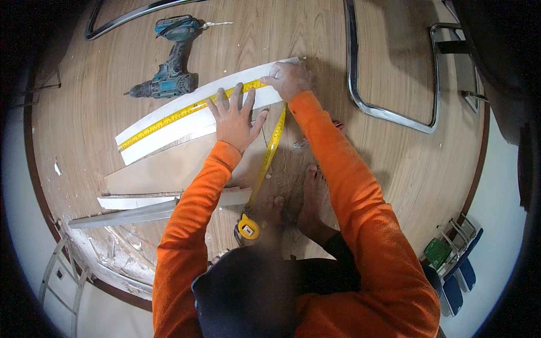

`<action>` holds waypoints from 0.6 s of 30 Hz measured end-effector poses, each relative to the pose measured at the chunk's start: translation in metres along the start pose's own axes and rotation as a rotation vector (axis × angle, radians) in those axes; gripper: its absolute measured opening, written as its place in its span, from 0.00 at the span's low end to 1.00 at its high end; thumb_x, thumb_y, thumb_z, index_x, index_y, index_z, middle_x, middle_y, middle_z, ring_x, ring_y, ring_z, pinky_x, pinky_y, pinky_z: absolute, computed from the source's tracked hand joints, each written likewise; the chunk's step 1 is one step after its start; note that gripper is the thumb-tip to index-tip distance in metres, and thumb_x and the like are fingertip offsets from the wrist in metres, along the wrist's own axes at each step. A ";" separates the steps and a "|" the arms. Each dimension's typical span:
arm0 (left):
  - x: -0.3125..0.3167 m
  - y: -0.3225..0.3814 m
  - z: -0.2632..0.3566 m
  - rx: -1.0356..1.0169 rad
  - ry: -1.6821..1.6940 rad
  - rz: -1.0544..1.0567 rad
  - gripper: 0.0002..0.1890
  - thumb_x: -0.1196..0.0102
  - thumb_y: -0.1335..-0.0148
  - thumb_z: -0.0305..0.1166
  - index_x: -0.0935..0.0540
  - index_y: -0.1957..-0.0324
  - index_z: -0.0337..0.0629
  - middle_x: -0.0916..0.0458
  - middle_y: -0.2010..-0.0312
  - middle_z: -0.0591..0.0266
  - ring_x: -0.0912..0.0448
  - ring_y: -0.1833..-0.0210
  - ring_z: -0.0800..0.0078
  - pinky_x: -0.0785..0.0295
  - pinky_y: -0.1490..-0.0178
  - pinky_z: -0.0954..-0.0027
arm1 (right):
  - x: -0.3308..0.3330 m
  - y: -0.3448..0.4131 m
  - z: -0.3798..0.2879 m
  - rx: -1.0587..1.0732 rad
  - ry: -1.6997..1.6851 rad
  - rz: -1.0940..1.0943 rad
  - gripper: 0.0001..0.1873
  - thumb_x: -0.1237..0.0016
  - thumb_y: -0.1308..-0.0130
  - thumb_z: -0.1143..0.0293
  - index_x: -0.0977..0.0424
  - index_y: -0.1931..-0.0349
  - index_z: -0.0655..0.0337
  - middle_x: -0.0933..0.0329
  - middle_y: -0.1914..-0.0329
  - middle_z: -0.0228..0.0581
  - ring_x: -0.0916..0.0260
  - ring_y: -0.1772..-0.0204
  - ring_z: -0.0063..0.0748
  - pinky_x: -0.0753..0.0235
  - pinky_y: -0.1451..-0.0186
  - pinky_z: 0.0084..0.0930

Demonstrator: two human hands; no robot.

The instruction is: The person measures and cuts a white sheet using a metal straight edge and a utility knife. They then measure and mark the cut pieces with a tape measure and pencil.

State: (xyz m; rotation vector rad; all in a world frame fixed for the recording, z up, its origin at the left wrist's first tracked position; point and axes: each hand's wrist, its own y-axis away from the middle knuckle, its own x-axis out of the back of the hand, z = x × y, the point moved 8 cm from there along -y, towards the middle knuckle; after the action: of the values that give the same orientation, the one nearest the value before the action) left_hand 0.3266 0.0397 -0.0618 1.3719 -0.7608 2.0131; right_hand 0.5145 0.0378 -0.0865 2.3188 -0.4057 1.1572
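Note:
A white strip of board (169, 122), probably plasterboard, lies at a slant on the wood-look floor. Along it runs the yellow blade of a tape measure (169, 118), its tip at the strip's left end. My left hand (235, 116) presses down on blade and strip with fingers spread. At the strip's right end, my right hand (290, 79) pinches the blade between thumb and curled fingers. From there the blade bends back to the yellow tape measure case (248, 227) by my feet. A brownish panel (169, 162) lies flat just below the strip.
A teal cordless drill (171, 63) lies beyond the strip. Chromed tube frames (393, 118) stand at right. Under my right forearm is a partly hidden slim tool (301, 143). Metal profile (122, 217), white offcuts (139, 202) and debris (112, 249) lie lower left, near a ladder (57, 270).

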 end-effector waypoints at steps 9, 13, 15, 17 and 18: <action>-0.011 -0.006 0.003 0.007 -0.104 -0.031 0.34 0.54 0.34 0.58 0.29 0.32 0.49 0.34 0.29 0.57 0.40 0.27 0.38 0.62 0.33 0.15 | 0.000 0.072 0.023 0.034 -0.044 0.280 0.19 0.43 0.38 0.61 0.25 0.48 0.56 0.20 0.56 0.51 0.22 0.52 0.58 0.24 0.46 0.45; -0.010 -0.006 0.002 0.003 -0.093 -0.044 0.33 0.53 0.33 0.57 0.29 0.32 0.50 0.34 0.29 0.57 0.41 0.27 0.39 0.61 0.32 0.16 | 0.011 0.084 0.015 0.177 -0.394 0.320 0.16 0.45 0.36 0.68 0.27 0.49 0.58 0.20 0.62 0.55 0.22 0.54 0.63 0.22 0.50 0.44; -0.007 -0.007 0.003 -0.016 -0.071 -0.033 0.33 0.53 0.33 0.57 0.29 0.32 0.50 0.34 0.29 0.57 0.41 0.27 0.38 0.61 0.32 0.16 | 0.037 0.071 0.007 0.280 -0.392 0.266 0.14 0.45 0.36 0.70 0.27 0.51 0.59 0.20 0.66 0.55 0.21 0.59 0.60 0.21 0.54 0.42; -0.008 -0.006 0.000 -0.017 -0.090 -0.036 0.33 0.53 0.33 0.57 0.30 0.32 0.50 0.34 0.29 0.58 0.41 0.27 0.38 0.61 0.32 0.17 | 0.038 0.051 0.013 0.047 -0.417 -0.117 0.15 0.41 0.37 0.66 0.25 0.53 0.60 0.20 0.67 0.50 0.22 0.63 0.51 0.21 0.58 0.39; -0.008 -0.006 0.000 -0.022 -0.097 -0.034 0.33 0.53 0.33 0.57 0.30 0.32 0.50 0.34 0.29 0.58 0.41 0.27 0.38 0.61 0.31 0.17 | 0.033 0.045 0.019 -0.069 -0.420 -0.304 0.16 0.39 0.38 0.64 0.25 0.53 0.61 0.20 0.67 0.48 0.23 0.65 0.46 0.22 0.60 0.37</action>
State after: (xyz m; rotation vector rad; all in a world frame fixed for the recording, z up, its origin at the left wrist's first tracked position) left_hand 0.3340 0.0425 -0.0685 1.4685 -0.7942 1.9183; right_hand 0.5258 -0.0113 -0.0555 2.4507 -0.2218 0.5038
